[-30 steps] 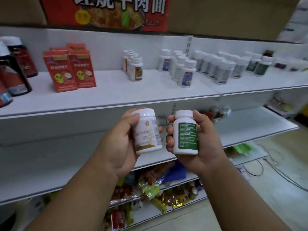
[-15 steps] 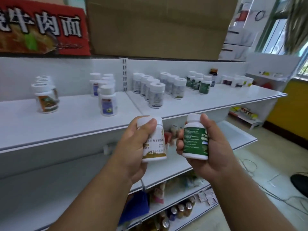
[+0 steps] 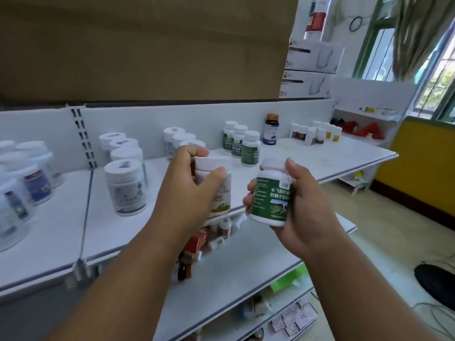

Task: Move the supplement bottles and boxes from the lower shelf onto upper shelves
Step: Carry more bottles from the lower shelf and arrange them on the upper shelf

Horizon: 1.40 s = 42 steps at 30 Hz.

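while hands (image 3: 189, 183) grip round bottles (image 3: 270, 193).

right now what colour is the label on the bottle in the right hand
Dark green with white text, on a white bottle held in the right hand; the head view shows it.

Hidden, cropped, blurred

Left hand (image 3: 189, 190) covers most of the gold-label bottle (image 3: 221, 190), print unreadable. Bottles at left edge (image 3: 12, 193) smeared and cut off. Items on lower shelf (image 3: 197, 244) partly behind the forearm. Far small bottles (image 3: 315, 134) too small to read.
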### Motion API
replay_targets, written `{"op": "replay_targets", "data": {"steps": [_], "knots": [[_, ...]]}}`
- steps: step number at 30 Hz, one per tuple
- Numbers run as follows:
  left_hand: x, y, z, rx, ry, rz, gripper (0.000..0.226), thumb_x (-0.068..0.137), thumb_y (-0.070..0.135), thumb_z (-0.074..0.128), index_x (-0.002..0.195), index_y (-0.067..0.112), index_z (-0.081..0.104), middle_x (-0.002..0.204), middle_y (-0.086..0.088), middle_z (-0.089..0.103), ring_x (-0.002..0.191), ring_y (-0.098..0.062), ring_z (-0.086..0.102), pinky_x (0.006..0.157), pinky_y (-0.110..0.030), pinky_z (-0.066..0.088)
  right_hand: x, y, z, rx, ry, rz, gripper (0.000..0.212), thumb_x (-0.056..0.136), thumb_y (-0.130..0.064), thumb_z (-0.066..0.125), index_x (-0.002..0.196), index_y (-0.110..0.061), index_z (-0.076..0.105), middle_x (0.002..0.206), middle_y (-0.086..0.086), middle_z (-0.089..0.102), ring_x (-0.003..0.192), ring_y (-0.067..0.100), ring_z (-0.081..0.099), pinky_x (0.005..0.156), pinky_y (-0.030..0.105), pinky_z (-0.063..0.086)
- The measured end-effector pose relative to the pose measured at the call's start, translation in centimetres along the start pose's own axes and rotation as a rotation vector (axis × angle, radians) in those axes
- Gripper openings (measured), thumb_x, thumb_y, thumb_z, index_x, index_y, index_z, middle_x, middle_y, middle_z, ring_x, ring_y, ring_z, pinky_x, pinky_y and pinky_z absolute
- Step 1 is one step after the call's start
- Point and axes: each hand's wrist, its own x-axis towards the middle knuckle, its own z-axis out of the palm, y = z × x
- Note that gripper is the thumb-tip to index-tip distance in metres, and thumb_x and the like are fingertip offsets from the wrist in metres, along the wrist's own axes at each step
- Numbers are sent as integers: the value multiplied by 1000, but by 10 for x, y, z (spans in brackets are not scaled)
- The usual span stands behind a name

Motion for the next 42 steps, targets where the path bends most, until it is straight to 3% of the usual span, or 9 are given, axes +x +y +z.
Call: {"op": "replay_targets", "data": {"steps": [5,8,13,15,17,22,27,34,42], "knots": [[26,-14,17,351,163,61,35,87,38,64,117,44,47,118,14,54,109,-16,52,91,-37,48,59,-14,-14,-99,-48,9,56,84,-42,51,119,1,60,83,20,69,74,27,66,67,37,56],[31,-22,28,541,218,69,37,89,34,64,120,42,47,123,16,46,115,-13,49,97,-37,46,100,-17,-26,-170,-98,10,38,93,-40,50,111,-10,65,83,17,71,68,24,67,57,33,56],[28,-24,60,803,526,63,43,83,22,68,124,27,54,126,0,44,116,-20,47,97,-29,37,149,-24,-45,-520,-364,-115,43,76,-57,66,101,-23,62,91,8,71,84,25,70,77,47,57],[23,-18,83,850,625,180,39,78,17,67,116,16,57,118,-6,49,110,-25,48,93,-30,38,156,-28,-52,-546,-421,-185,38,78,-55,67,99,-24,62,86,0,68,77,13,66,67,33,54],[21,-14,109,776,584,283,37,78,22,64,114,13,56,112,0,51,103,-19,52,90,-26,42,159,-34,-62,-575,-454,-236,36,79,-55,67,100,-25,64,86,-5,69,75,5,64,65,22,48],[45,-2,161,360,304,-62,60,76,62,61,128,47,35,113,30,50,106,7,51,87,-19,46,170,-68,-97,-680,-515,-277,40,75,-50,60,107,-29,67,100,-6,72,96,10,67,84,29,57],[71,-8,185,566,169,-74,46,80,59,65,118,45,42,112,25,52,104,6,49,85,-19,44,201,-83,-123,-831,-465,-300,28,84,-40,67,111,-30,68,104,-8,71,98,11,66,89,38,56],[69,-23,190,950,272,-68,53,84,56,60,125,29,39,123,9,48,114,-13,46,91,-27,39,211,-71,-120,-1215,-360,-433,41,86,-44,67,124,-33,57,114,-15,59,93,-5,58,76,13,45],[10,-20,144,913,135,144,31,87,37,63,115,28,56,109,14,57,101,-7,50,82,-17,36,133,-54,-107,-1292,-220,-747,34,86,-38,67,116,-25,56,108,-9,53,97,11,53,85,34,50]]}}
